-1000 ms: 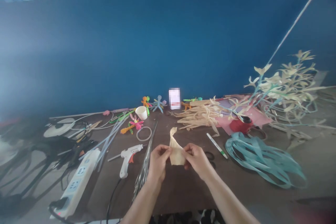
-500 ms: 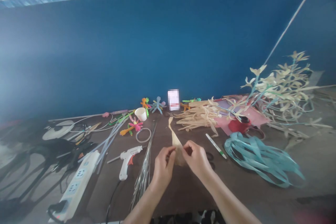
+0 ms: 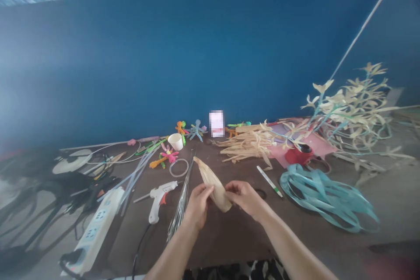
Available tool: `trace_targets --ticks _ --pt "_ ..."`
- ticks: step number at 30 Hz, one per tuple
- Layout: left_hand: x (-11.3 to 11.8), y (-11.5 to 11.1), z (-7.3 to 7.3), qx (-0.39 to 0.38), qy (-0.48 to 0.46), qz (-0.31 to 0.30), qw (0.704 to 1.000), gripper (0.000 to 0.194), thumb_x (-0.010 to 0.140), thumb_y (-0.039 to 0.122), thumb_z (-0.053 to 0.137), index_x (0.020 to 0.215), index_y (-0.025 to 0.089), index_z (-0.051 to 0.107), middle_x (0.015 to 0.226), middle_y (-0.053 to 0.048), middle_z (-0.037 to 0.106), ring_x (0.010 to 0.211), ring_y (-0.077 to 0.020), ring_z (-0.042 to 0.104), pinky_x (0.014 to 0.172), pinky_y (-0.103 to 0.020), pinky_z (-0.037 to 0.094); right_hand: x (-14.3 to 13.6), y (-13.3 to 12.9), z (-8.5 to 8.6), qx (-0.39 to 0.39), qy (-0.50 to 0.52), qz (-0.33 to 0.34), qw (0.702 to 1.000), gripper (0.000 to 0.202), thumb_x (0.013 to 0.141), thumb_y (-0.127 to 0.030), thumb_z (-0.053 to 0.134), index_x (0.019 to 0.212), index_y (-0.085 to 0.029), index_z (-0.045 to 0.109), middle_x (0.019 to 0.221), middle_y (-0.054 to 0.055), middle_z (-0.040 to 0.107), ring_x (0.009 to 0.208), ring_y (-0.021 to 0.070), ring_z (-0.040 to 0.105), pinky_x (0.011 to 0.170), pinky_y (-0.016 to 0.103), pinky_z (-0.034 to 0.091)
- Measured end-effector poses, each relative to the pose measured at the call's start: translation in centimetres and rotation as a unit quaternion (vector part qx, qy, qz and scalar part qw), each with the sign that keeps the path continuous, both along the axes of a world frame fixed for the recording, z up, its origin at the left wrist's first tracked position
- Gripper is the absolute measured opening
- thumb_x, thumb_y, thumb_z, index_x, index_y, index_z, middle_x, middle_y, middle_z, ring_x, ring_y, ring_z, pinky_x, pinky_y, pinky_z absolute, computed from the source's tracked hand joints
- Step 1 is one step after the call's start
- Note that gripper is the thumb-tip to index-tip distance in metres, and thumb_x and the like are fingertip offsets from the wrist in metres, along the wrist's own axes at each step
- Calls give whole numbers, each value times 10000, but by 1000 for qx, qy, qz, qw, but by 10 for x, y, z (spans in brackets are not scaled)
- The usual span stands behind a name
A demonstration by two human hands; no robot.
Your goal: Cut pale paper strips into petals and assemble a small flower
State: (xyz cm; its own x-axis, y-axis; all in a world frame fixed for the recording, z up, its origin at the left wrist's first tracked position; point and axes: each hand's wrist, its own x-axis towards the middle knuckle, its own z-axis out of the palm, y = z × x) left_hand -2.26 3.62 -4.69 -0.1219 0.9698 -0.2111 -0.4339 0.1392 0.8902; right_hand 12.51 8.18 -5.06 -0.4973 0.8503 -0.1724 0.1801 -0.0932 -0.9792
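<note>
A pale, dry corn husk (image 3: 211,179) is stretched between my two hands above the dark table (image 3: 229,240). My left hand (image 3: 199,203) pinches its left edge between thumb and fingers. On the other side, my right hand (image 3: 244,197) grips the right edge near the wide lower end. The husk's narrow tip points up and to the left, away from me. Partly behind my right hand lie dark scissors (image 3: 261,193), of which only a handle loop shows. A bundle of thin metal wires (image 3: 180,210) lies just left of my left hand.
To the left are a white glue gun (image 3: 160,199), a power strip (image 3: 95,232), a tape ring (image 3: 179,168) and a paper cup (image 3: 176,141). Rightward lie a marker (image 3: 269,181), blue ribbon (image 3: 324,199), a red tape roll (image 3: 299,155), husk strips (image 3: 246,145) and husk flowers (image 3: 351,100).
The husk has opened out flatter and turned, its tip swinging left. My left hand has shifted slightly left and down; my right hand still holds the other edge.
</note>
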Motion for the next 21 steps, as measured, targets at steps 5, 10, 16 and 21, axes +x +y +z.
trace_targets --ticks 5,10,16,21 --pt "1 -2 3 -3 19 -66 998 177 678 237 584 798 114 622 674 -51 632 610 -152 563 579 -249 418 -3 -3 -8 -68 44 -12 997 180 686 -322 539 642 -156 485 448 -60 418 380 53 379 338 148 266" --pt "-1 -2 -2 -19 46 -94 994 217 666 246 601 816 90 618 678 -65 634 612 -159 568 582 -256 423 -2 -2 -4 -72 68 8 995 151 688 -305 536 694 -157 505 516 -46 464 425 60 417 346 141 290" --pt "0 -1 -2 -11 63 -105 992 237 664 249 601 823 75 623 647 -61 628 566 -140 552 555 -245 422 -5 -1 -3 -54 54 -4 997 151 696 -298 530 662 -158 486 494 -55 434 406 54 396 338 141 280" --pt "0 0 -1 -9 90 -93 992 239 657 273 611 789 75 629 634 -60 627 576 -151 561 540 -242 423 -7 -2 -4 -28 35 1 999 137 702 -284 523 665 -157 489 502 -53 441 411 53 401 360 147 300"
